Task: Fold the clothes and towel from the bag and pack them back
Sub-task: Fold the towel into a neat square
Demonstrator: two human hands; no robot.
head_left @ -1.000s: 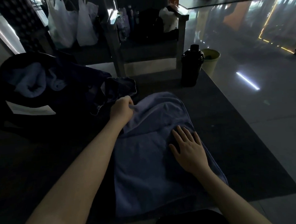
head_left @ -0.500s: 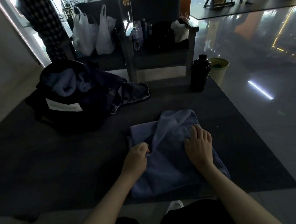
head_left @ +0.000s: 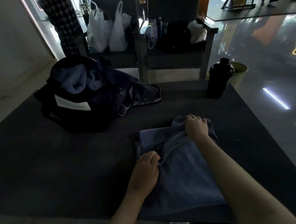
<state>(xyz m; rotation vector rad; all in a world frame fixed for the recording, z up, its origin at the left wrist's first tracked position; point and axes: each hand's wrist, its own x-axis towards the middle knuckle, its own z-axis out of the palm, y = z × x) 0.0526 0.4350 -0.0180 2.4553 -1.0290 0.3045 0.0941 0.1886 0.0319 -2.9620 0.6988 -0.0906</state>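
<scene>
Dark mat [head_left: 78,164] covers the floor. Black bag [head_left: 73,107] at 10 o'clock, clothes spilling from its mouth. Blue-grey towel [head_left: 183,174] at 6 o'clock, flat on the mat, part-folded, with a loose ridge running diagonally. Black bottle [head_left: 218,79] at 1 o'clock, well apart. Right hand [head_left: 197,127] curled shut over the towel's far edge; left hand [head_left: 146,170] bunches cloth at the near left side, fingers closed on it. Advice: draw both grips taut, line up the edges, press the ridge flat before the next fold.
</scene>
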